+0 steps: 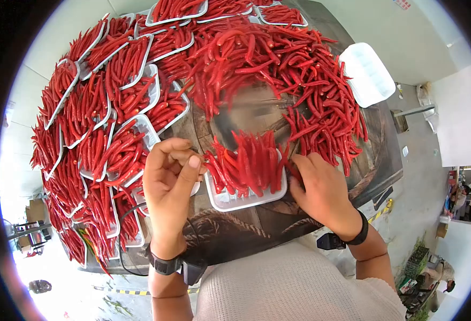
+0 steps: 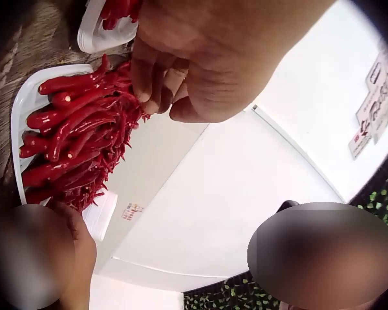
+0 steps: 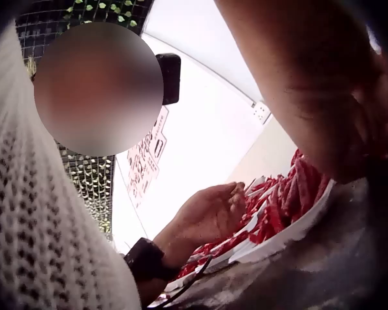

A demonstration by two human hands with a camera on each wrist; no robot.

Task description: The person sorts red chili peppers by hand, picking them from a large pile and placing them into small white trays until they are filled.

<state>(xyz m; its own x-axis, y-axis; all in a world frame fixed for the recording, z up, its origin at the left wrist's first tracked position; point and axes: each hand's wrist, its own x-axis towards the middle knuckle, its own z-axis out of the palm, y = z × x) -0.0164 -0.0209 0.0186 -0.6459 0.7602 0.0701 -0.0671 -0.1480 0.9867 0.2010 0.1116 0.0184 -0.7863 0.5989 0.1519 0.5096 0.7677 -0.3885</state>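
A white tray (image 1: 235,203) of red chilies (image 1: 246,166) lies before the person, the chilies side by side with their tips pointing away. At its left edge is the left hand (image 1: 170,184), fingers loosely bent and thumb raised, with nothing seen in its grip. The right hand (image 1: 324,190) pinches a red chili between thumb and fingers at the tray's right side. In the left wrist view the left hand (image 2: 207,64) hangs over the chilies (image 2: 77,129). The right wrist view shows the right hand (image 3: 368,116) mostly dark, its fingertips unclear.
Several filled trays (image 1: 152,91) crowd the table's left side, some overlapping. Loose chilies (image 1: 321,96) are heaped at the back and right. A stack of white trays (image 1: 368,75) stands at the right back edge. A dark cable (image 1: 122,230) runs near the left forearm.
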